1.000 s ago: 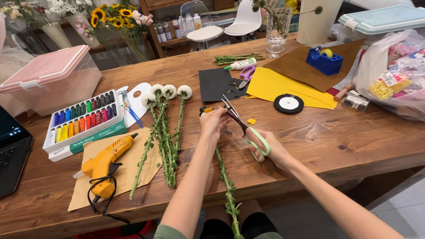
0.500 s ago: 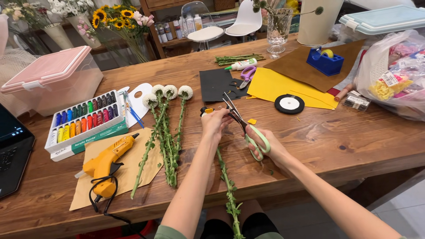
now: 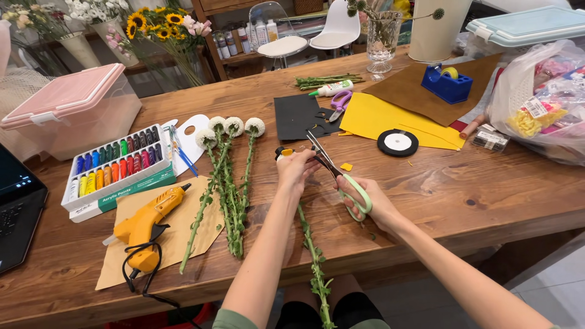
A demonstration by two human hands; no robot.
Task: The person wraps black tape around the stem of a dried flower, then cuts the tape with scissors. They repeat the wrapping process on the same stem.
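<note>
**Bare forearms, green sleeve, dark shorts**

Both arms are bare from hand to upper arm. The left hand (image 3: 297, 167) and right hand (image 3: 373, 204) wear no gloves, rings or watch that can be made out. At the near edge, a green sleeve (image 3: 234, 319) covers the left upper arm. Dark shorts (image 3: 359, 314) show below the table edge, with bare thighs above them.

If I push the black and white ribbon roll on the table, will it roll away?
Probably not. The ribbon roll lies flat on its side on the wooden table, so a push would likely just slide it. It looks thin and small, so it is probably light. Stood on its edge, it could well roll.
</note>
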